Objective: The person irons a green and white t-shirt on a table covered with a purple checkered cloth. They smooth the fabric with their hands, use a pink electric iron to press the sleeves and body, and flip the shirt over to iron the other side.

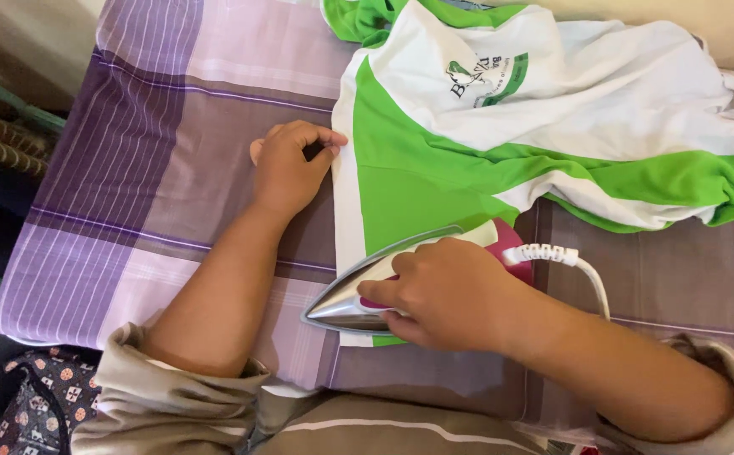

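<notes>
The right hand (447, 291) is closing around the handle of the electric iron (384, 286), its tip pointing left, while the left hand (291, 168) is pinching the green-and-white shirt (501, 126) edge just beyond it.

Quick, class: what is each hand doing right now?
Left hand: fingers closed, pinching the edge of the green and white shirt.
Right hand: closed around the iron.

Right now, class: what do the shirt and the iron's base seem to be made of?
Shirt: likely smooth synthetic knit, green and white, with a slight sheen and soft folds. Iron base: looks like polished metal, silvery and reflective along its edge; its body seems pink and white plastic.
</notes>
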